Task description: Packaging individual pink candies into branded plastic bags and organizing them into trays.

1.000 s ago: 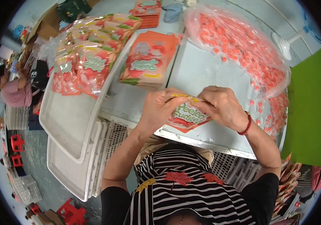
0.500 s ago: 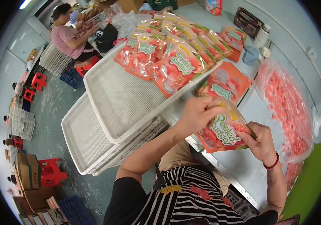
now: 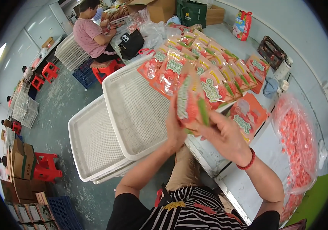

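Observation:
Between both hands I hold a filled red candy pouch (image 3: 185,100), tilted and a little blurred, above the near edge of the white mesh tray. My left hand (image 3: 174,128) wraps its left side, with the fingers mostly hidden. My right hand (image 3: 225,134) pinches its lower right edge by a green strip. Just beyond, a heap of similar filled pouches (image 3: 213,89) covers the far right part of the white mesh tray (image 3: 133,107). To the right of my right hand, a flat red pouch (image 3: 248,115) lies on the table.
A large clear bag of red candies (image 3: 296,142) rests on the table (image 3: 244,180) at right. A second mesh tray (image 3: 91,134) sits lower left. Farther back are a black bag (image 3: 131,44), a white bottle (image 3: 284,69) and a seated person (image 3: 89,34). Red stools (image 3: 47,166) stand on the floor.
Both hands have carried the pouch left, from over the table to the tray's edge, and turned it more upright. My left hand has moved from its top to its left side.

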